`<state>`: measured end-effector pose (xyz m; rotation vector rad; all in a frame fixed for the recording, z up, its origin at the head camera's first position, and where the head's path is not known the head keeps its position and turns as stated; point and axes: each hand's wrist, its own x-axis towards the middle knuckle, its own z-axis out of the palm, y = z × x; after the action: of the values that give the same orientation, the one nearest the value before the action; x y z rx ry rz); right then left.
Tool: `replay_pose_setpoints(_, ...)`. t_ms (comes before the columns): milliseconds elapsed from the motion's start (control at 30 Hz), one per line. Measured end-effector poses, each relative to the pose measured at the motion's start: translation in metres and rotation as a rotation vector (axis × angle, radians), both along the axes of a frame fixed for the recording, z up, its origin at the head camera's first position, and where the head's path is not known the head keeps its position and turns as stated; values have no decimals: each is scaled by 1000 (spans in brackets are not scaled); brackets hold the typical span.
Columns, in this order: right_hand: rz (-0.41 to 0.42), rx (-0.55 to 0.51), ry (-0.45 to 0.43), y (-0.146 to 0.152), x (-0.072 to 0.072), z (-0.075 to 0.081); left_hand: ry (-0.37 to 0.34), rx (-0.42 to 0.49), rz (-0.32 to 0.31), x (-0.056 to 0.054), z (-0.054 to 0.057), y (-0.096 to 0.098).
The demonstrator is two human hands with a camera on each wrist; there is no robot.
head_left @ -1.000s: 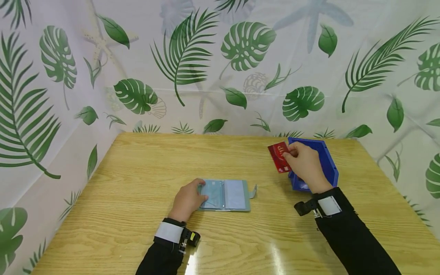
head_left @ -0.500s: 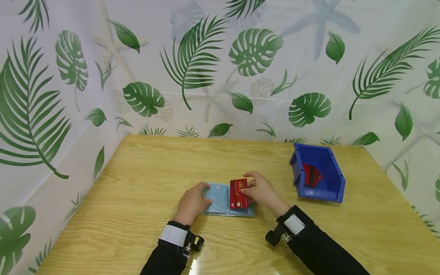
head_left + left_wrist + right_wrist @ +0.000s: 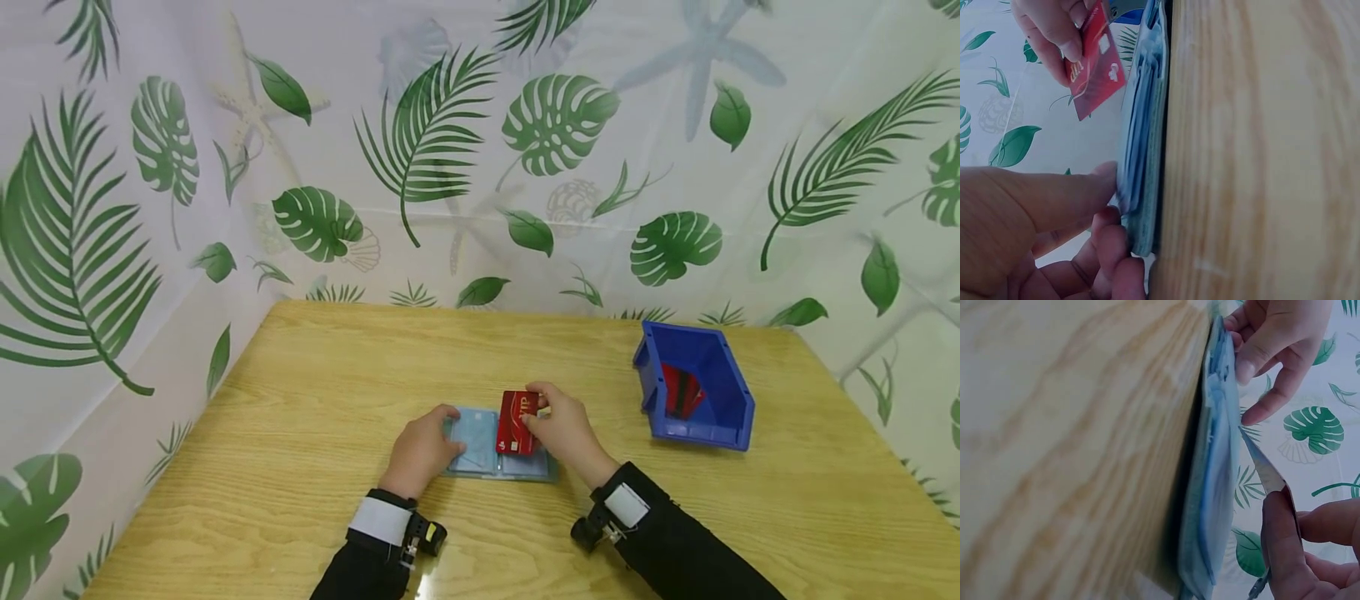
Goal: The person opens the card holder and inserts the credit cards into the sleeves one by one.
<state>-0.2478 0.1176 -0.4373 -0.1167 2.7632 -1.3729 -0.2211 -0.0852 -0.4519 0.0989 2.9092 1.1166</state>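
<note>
Over the blue holder (image 3: 474, 437) left fingers (image 3: 1112, 244) grip, right fingers (image 3: 1284, 544) pinch a red card (image 3: 516, 423).

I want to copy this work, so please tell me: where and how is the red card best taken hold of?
I would pinch the card by its right edge, across both faces, coming from the person's right. It is thin and flat, so a pinch suits it, and its lower edge is uncovered over the wallet. The right hand pinches that side.
</note>
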Motion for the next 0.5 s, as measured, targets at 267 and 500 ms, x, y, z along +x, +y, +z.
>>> replay_pose_setpoints(267,20,16,-45,-6,5,-11,18,-8,-6,4,-2,-1)
replay_pose_setpoints(500,96,67,-103,-13,5,-9,30,-11,-4,2,2,-2)
